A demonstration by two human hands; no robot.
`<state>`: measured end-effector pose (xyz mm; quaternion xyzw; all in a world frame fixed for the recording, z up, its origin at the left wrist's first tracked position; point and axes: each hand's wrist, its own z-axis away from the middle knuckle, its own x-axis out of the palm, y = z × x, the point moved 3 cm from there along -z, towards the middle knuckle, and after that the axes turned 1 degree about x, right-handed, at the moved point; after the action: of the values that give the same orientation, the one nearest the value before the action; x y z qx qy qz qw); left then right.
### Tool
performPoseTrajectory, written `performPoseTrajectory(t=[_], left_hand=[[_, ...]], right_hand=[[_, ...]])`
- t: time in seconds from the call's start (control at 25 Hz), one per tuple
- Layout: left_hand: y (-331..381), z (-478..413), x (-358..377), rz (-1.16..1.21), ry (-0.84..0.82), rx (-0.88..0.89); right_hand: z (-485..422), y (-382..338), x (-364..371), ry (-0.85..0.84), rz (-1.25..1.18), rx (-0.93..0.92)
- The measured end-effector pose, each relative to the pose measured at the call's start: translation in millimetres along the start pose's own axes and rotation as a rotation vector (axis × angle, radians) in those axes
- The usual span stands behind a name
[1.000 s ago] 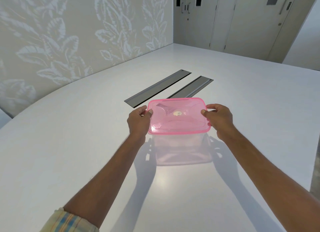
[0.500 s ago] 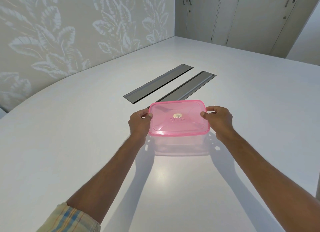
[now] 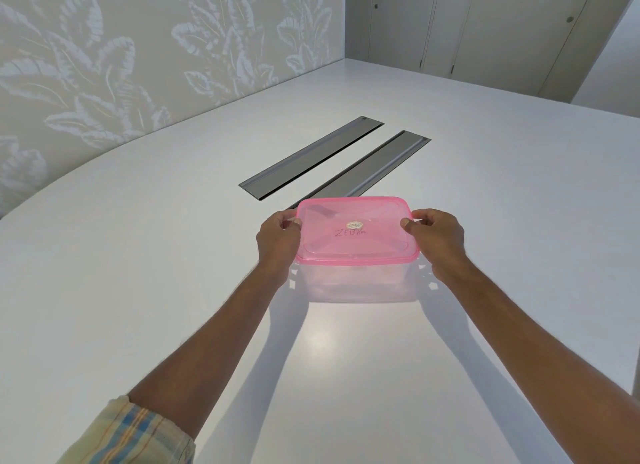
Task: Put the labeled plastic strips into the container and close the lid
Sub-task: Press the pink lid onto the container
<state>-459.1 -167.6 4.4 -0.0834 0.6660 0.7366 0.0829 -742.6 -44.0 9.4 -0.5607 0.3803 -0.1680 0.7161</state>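
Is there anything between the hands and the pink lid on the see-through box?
Nothing visible. The left hand and right hand already grip the short ends of the translucent pink plastic lid, which sits on the clear plastic container. No strips are visible on the white table.

Lid (image 3: pixel 356 233): translucent pink, dark handwriting, small cream oval sticker (image 3: pixel 354 224). Container (image 3: pixel 356 283): clear, faint pink tint. Table (image 3: pixel 138 273): plain white. Two inset panels (image 3: pixel 311 157): dark grey. Wall (image 3: pixel 121 55): beige with pale leaf pattern. Sleeve (image 3: pixel 131 436): pale yellow plaid, blue and orange stripes.
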Motion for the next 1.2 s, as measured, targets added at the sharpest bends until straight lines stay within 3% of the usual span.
performPoseTrajectory(t=[0.24,0.44,0.64,1.0,1.08,1.2], left_hand=[[9,-8,12,-0.141,-0.034,0.023],[26,-34,27,-0.563,-0.060,0.205],[26,-48,39,-0.745,-0.100,0.270],[14,-62,43,-0.699,-0.123,0.209],[14,-62,43,-0.714,-0.111,0.224],[14,-62,44,-0.750,-0.106,0.260]], right_hand=[[-5,4,0,-0.007,-0.001,-0.016],[-6,5,3,-0.006,0.004,-0.022],[-10,8,4,-0.010,0.009,-0.035],[-17,10,14,-0.063,0.089,-0.030],[-19,2,21,-0.124,0.177,-0.052],[-27,-14,36,-0.100,0.532,-0.209]])
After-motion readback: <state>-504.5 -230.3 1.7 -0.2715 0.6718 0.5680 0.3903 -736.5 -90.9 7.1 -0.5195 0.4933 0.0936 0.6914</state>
